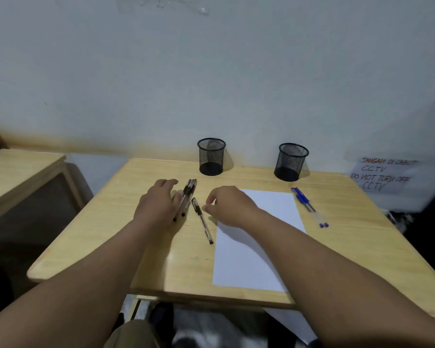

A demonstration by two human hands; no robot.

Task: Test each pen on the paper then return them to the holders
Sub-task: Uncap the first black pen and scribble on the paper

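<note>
On the near part of the wooden table (91,247) a white sheet of paper (246,259) lies lengthwise, its far end under the right forearm. Just left of the sheet a single black pen (202,221) lies loose on the wood, between the two hands. The right hand (230,205) hangs just beside that pen's far end, thumb and forefinger curled close together with nothing between them. The left hand (158,203) rests palm down, fingers loosely spread, its thumb side touching a bundle of black pens (186,198) that lies on the table. Right of the paper, two blue pens (309,207) lie side by side. Farther back stand two black mesh holders, left holder (211,156) and right holder (291,162), by the wall.
</note>
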